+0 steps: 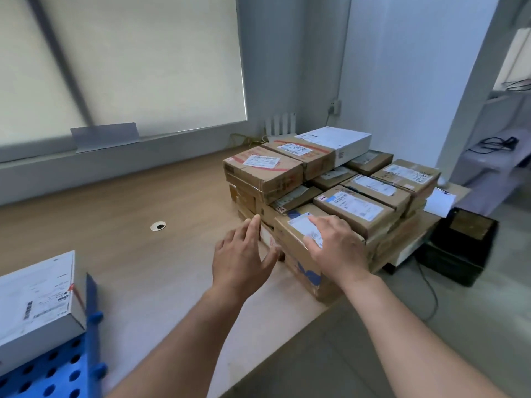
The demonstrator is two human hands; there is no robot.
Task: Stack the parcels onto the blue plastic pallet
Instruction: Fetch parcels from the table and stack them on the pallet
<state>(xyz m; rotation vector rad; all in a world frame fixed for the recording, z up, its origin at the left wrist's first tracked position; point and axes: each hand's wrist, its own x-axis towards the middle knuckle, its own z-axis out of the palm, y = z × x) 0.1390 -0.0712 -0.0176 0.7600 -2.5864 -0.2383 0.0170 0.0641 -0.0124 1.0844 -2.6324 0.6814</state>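
A pile of several brown cardboard parcels point(267, 173) and one white box point(342, 142) sits at the right end of the wooden table point(120, 214). The nearest brown parcel point(298, 259), with blue print and a white label, stands at the table's front edge. My right hand point(336, 245) lies flat on top of it, fingers over the label. My left hand point(244, 254) is beside that parcel's left end, fingers straight, fingertips by the pile. The blue plastic pallet point(57, 372) shows at the bottom left and carries a white parcel point(37, 305).
A round cable hole point(158, 226) lies in the table's middle. A black box point(459, 245) with a cable stands on the floor to the right of the table. A shaded window and its sill point(115, 156) run behind the table.
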